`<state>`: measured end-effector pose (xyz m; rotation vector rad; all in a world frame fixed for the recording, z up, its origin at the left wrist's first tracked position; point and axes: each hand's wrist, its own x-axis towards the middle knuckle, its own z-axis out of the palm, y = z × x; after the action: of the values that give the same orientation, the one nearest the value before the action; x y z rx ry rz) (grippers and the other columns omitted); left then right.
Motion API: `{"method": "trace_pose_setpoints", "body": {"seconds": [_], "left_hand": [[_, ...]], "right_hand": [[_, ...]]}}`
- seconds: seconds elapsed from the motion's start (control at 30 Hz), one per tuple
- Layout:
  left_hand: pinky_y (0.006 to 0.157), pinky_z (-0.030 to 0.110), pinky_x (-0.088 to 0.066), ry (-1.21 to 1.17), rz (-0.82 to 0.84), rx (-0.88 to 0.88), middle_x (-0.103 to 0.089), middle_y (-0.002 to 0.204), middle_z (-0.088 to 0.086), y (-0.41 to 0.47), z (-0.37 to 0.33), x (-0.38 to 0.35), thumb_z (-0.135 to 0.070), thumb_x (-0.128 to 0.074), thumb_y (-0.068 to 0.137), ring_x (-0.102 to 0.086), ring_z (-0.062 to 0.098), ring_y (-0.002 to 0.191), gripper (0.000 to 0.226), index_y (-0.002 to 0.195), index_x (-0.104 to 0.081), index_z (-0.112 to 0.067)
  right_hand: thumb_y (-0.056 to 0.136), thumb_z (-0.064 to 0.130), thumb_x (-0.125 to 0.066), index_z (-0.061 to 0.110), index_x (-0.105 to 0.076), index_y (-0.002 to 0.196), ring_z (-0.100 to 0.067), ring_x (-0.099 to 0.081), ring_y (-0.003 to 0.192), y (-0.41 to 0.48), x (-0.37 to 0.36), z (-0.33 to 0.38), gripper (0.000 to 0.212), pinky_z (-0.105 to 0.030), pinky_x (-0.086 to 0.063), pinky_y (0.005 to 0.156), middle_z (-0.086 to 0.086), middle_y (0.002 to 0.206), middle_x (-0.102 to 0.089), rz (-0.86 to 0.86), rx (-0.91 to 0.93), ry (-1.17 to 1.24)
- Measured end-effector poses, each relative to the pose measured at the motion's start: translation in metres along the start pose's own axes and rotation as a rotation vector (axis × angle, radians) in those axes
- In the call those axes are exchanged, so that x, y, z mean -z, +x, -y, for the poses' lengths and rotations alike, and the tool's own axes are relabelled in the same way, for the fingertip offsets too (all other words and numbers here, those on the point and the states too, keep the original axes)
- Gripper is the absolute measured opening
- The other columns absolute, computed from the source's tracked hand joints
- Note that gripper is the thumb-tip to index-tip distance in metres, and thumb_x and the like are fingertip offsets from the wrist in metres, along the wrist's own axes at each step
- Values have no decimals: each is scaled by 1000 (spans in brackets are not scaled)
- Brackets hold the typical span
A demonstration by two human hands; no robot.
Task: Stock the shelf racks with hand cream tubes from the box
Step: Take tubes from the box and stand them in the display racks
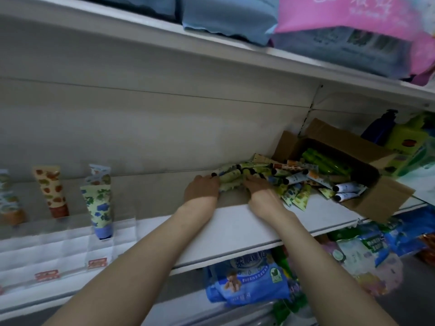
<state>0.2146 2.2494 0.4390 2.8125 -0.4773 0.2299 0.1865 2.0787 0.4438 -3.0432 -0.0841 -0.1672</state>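
Left hand [202, 188] and right hand [259, 187] curl around a bundle of green-patterned hand cream tubes [229, 179] lying on the white shelf [235, 223] — one hand at each side. Loose tubes [297, 178] spill from the tipped cardboard box [376, 196] just to the right; upright tubes [98, 201] stand in the clear rack [123, 231] at the left.

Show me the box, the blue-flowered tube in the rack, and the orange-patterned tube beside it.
box [386, 196], head view, on its front flap.
blue-flowered tube [99, 204], head view, on its mid-body.
orange-patterned tube [52, 189], head view, on its mid-body.
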Motion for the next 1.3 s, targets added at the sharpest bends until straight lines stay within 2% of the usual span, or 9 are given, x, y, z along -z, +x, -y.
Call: {"method": "trace_pose_setpoints", "body": {"seconds": [0.17, 0.3, 0.4, 0.73, 0.87, 1.03, 1.1, 1.2, 1.3], "left_hand": [[87, 33, -43, 30, -33, 85, -56, 124, 10, -13, 3, -1, -16, -49, 95, -50, 30, 114, 31, 125, -55, -13], [83, 32, -41, -89, -141, 115, -61, 116, 12, -36, -3, 2, -18, -48, 96, -56, 32, 104, 28, 121, -58, -12], [79, 32, -42, -278, -225, 186, -64, 115, 13, -55, -11, 11, -21, -49, 97, -58, 34, 104, 26, 120, -59, -13], [84, 34, -46, -459, -276, 403, -70, 108, 7, -102, -22, 19, -26, -55, 94, -61, 29, 103, 22, 112, -62, -17], [80, 33, -48, -538, -315, 459, -70, 102, 5, -113, -29, 20, -25, -55, 94, -64, 25, 96, 22, 113, -61, -16], [79, 37, -57, -1029, -365, 514, -66, 107, 17, -130, -38, 24, -11, -46, 99, -67, 20, 79, 24, 120, -52, -2], [75, 33, -58, -1227, -386, 533, -65, 109, 16, -139, -40, 31, -6, -43, 100, -67, 19, 79, 20, 118, -51, -3], [75, 28, -57, -1449, -392, 540, -66, 104, 12, -156, -41, 48, -2, -41, 99, -67, 22, 83, 21, 118, -51, -2], [80, 33, -56, -1608, -395, 537, -66, 105, 15, -179, -32, 62, -6, -45, 99, -68, 28, 89, 17, 113, -52, -2]], "right_hand": [[90, -14, -35, 19, -36, 148, -24, -12, 148, -5, 6, -10, 67, -23, -5, 114, -3, 162, -12, 10, 99, 18], [84, -20, -37, 16, -56, 135, -26, -31, 140, -19, 12, -15, 66, -26, -23, 113, -7, 153, -37, -81, 206, 109], [92, -8, -42, 17, -62, 129, -22, -46, 130, -24, 12, -15, 49, -23, -31, 106, -5, 142, -52, -85, 260, 152], [84, -13, -40, 23, -62, 128, -30, -48, 120, -42, 17, -6, 60, -38, -42, 99, -8, 126, -61, -52, 449, 151], [87, -3, -50, 23, -70, 110, -28, -56, 108, -40, 17, -9, 40, -32, -44, 82, -6, 108, -68, -64, 510, 108], [95, 22, -60, 16, -62, 125, -12, -60, 93, -43, 36, 3, 31, -24, -42, 70, 3, 113, -66, -51, 384, 601], [93, 24, -62, 17, -61, 123, -4, -60, 90, -48, 44, 13, 31, -18, -47, 71, 9, 110, -65, 44, 356, 863], [93, 20, -62, 20, -62, 118, -7, -66, 99, -55, 48, 32, 25, -27, -52, 87, 8, 110, -70, 176, 390, 1124], [96, 19, -59, 19, -64, 116, -7, -69, 95, -64, 53, 59, 21, -21, -52, 75, 3, 104, -73, 246, 445, 1235]]}}
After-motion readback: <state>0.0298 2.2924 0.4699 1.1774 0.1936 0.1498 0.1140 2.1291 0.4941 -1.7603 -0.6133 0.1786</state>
